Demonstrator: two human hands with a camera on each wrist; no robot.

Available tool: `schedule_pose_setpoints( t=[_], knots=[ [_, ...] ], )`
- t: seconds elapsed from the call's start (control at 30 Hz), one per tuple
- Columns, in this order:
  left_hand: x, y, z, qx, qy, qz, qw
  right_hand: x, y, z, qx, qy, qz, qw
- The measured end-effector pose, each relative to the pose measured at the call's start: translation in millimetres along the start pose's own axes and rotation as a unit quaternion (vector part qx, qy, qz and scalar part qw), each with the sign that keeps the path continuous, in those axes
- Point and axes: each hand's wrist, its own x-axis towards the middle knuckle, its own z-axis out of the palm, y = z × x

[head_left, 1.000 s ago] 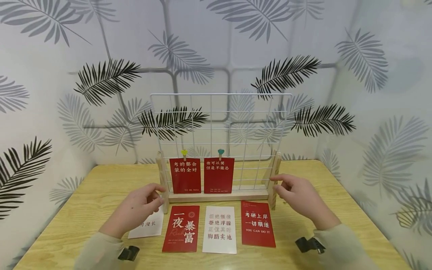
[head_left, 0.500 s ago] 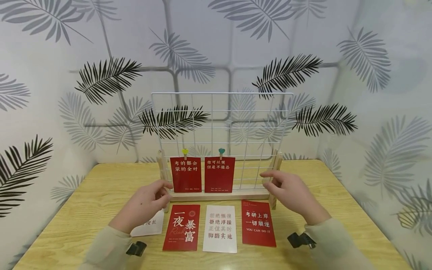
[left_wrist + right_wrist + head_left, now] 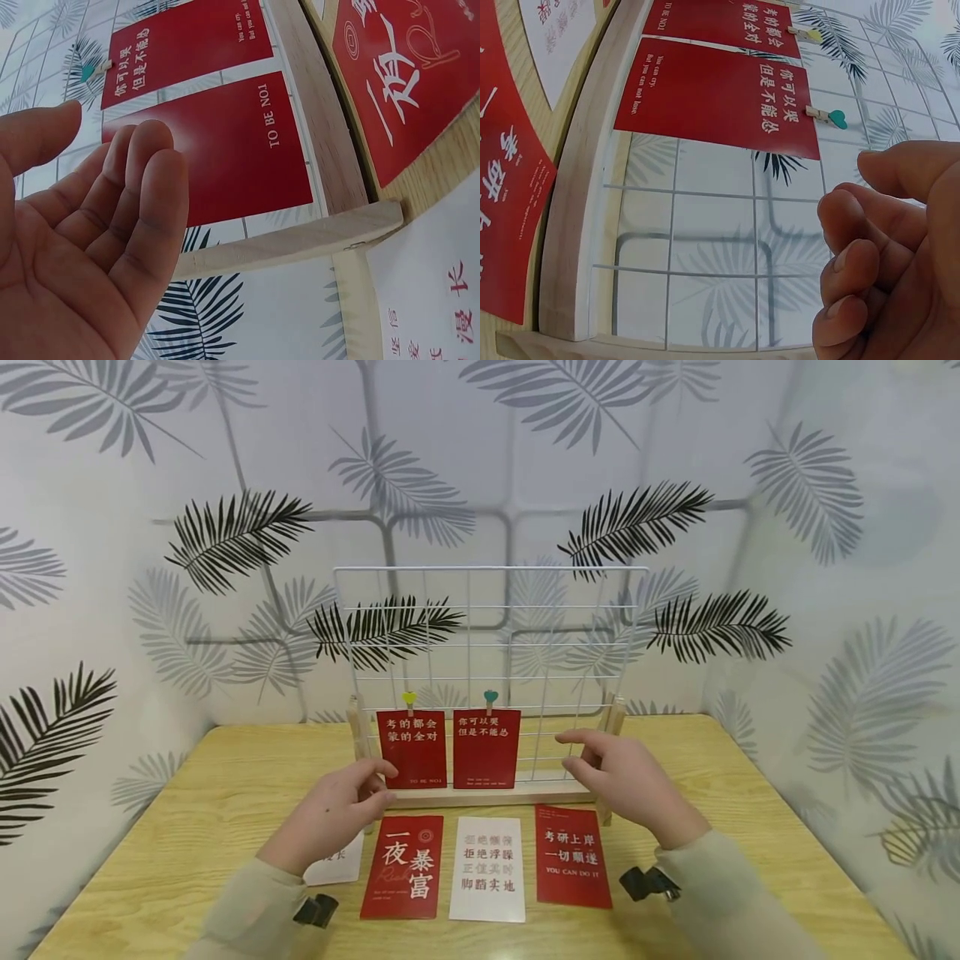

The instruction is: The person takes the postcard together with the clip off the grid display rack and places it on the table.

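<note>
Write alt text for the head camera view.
Two bare hands, left hand and right hand, hover open before a white wire grid on a wooden stand, where two red cards hang from small clips. Four more cards lie flat on the wooden table in front.

Wire grid rack (image 3: 555, 635): upper rows bare, right columns free. Two clipped red cards (image 3: 448, 747) block lower left. Table in front of rack carpeted with loose cards (image 3: 486, 867).
</note>
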Motion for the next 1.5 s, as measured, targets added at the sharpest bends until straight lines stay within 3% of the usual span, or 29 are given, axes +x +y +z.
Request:
schedule_pose_setpoints(
  t=[0.47,1.0,1.5],
  knots=[
    [11.4,4.7,10.4,0.007,0.009,-0.011,0.9999,15.5,-15.8,-1.2,-0.025,0.003,-0.047,0.999],
    [25.3,13.7,21.1,-0.027,0.020,0.001,0.9994,28.2,-30.5,-2.0,-0.029,-0.002,-0.035,0.999],
    [38.5,18.6,37.7,-0.063,0.030,-0.002,0.9976,46.4,-49.7,5.4,-0.050,-0.016,-0.052,0.997]
  ],
)
